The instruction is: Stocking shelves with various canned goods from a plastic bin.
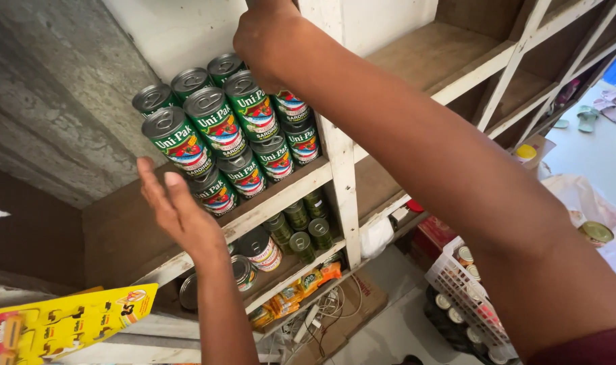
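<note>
Several green-labelled tin cans are stacked two layers high on a wooden shelf, lids toward me. My left hand is raised just below and left of the stack, palm facing the cans, fingers spread, holding nothing. My right hand reaches to the top of the stack beside the white shelf post. It rests against the uppermost cans. Its fingers are cut off by the frame's top edge, so whether it grips anything is hidden.
The shelf below holds smaller dark green cans and larger tins; orange sachets lie lower still. A white basket of cans stands at the lower right, a yellow card pack at the lower left, and sandals on the floor.
</note>
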